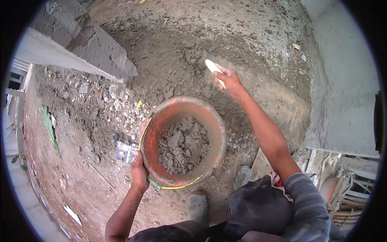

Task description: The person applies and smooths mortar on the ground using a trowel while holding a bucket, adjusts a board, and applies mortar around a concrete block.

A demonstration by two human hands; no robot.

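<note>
An orange-red bucket with a mortar-crusted rim stands tilted in front of me. Inside it lies a lumpy heap of wet grey mortar. My left hand grips the bucket's left rim, close to its yellow wire handle with a green grip. Beyond the bucket, my right hand is closed round the pale handle of a trowel. The trowel's grey blade is mostly hidden in the mortar pile spread on the ground.
A rough concrete block edge juts in at the upper left. A grey wall rises on the right. Stacked chairs or frames sit lower right. Gravel, a green leaf and a clear plastic wrapper lie on the left.
</note>
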